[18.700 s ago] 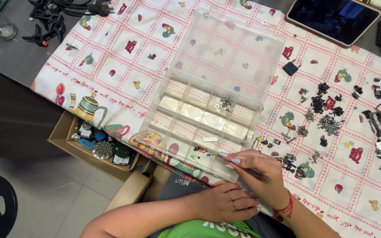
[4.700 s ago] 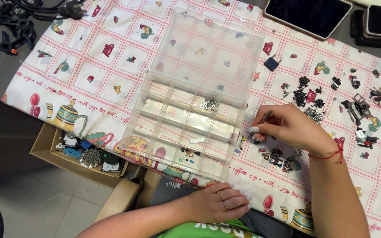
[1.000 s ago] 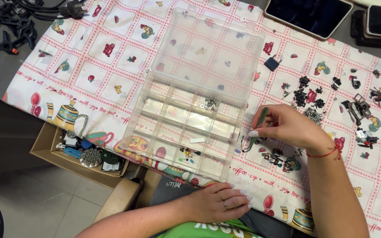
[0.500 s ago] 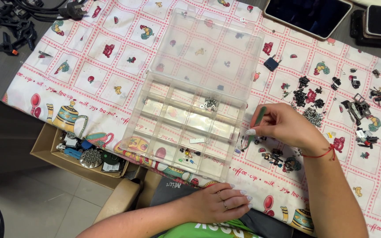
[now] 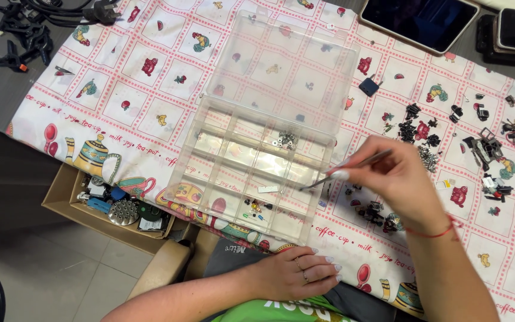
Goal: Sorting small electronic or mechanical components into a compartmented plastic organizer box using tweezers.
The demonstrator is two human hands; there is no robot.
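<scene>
The thin tweezers (image 5: 346,170) are pinched in the right hand (image 5: 397,182), tips over the near right pocket of the clear box (image 5: 251,161); whether a small part is held cannot be told; the tips are best kept low and steady inside that pocket; the left hand (image 5: 296,274) is laid flat on the lap below.

clear glossy plastic organizer box (image 5: 251,161), thin shiny metal tweezers (image 5: 353,168), matt printed tablecloth (image 5: 138,101), glossy black tablet screen (image 5: 421,21), brown cardboard box (image 5: 67,197), tiny metal screws (image 5: 285,140)
</scene>
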